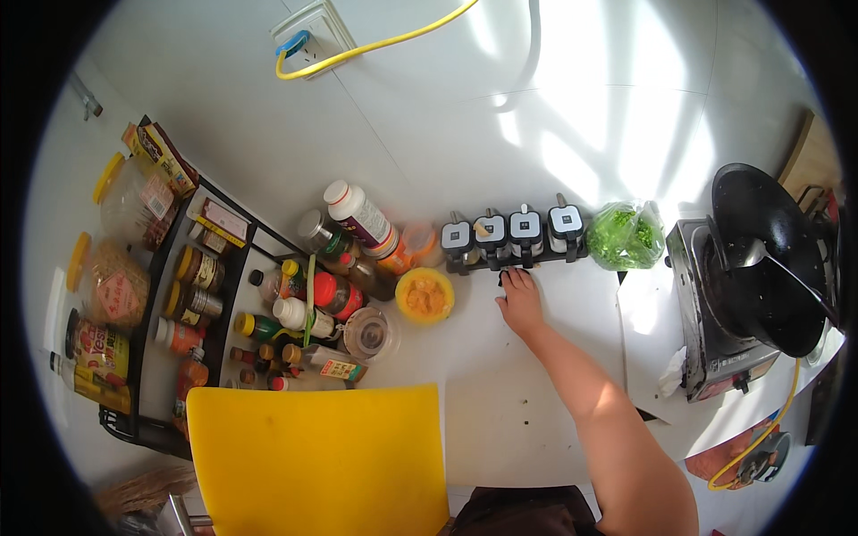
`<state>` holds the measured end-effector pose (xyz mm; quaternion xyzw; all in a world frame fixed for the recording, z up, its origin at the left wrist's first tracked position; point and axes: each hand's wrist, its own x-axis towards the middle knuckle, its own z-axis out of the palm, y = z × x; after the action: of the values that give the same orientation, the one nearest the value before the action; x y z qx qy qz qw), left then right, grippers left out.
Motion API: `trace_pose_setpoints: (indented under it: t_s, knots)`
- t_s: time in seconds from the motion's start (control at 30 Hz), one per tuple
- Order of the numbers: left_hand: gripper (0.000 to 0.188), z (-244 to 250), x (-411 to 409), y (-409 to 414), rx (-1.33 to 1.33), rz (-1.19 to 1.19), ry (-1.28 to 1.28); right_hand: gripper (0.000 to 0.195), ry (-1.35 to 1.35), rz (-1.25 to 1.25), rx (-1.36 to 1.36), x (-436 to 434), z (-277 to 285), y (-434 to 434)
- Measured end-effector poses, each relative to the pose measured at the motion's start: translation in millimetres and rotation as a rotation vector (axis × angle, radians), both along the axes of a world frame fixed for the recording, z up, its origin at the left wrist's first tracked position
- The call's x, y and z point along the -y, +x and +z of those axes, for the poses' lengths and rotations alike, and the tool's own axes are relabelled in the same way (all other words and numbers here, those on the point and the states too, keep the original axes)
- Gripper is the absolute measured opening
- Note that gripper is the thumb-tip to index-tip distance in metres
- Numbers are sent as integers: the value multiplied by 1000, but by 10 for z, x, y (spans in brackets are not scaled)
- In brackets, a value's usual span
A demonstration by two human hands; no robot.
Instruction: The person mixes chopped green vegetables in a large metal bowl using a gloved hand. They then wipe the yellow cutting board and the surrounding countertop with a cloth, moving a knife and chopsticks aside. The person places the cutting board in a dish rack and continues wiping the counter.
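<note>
My right hand (521,305) reaches over the white countertop (496,402), its fingertips on a small black object (504,276) just below the black rack of seasoning jars (525,234). What the black object is cannot be made out. My left hand is out of view. Left of my right hand stands a yellow bowl (425,295) with orange contents. A clear plastic bag of chopped greens (623,238) lies to the right of the jars. A yellow cutting board (322,455) spans the lower left of the countertop.
Many bottles and jars crowd the left side, beside a black shelf rack (151,295). On the right a black wok (771,268) holding a metal ladle (751,253) rests tilted on a gas stove (704,301). A yellow cable (382,45) hangs from a wall socket.
</note>
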<state>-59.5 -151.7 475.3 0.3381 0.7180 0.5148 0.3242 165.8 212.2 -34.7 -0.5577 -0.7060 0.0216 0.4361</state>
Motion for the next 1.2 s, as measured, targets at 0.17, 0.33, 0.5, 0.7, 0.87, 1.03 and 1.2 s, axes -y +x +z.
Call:
trace_pose_setpoints:
  t_s: [0.17, 0.33, 0.5, 0.7, 0.87, 1.03, 1.2]
  knots:
    - [15, -34, 44, -57, 14, -24, 16, 30, -110, 154, -105, -79, -291, 12]
    - [15, -67, 80, -105, 29, -33, 23, 27, 8, -178, -132, -312, -155, -107]
    - [15, -105, 116, -162, 31, -38, 30, 28, -35, -133, 86, -100, -131, -213]
    - [15, -142, 206, -295, 53, -44, 46, 38, -251, 70, -62, 97, -208, 346]
    - [15, -176, 152, -305, 62, -61, 39, 41, -150, -240, 52, -87, -128, 573]
    - [16, -198, 159, -319, 66, -60, 35, 37, -290, 26, 102, 112, -13, 576]
    - [16, -216, 191, -349, 75, -56, 42, 37, -133, -84, -178, 141, 18, 599]
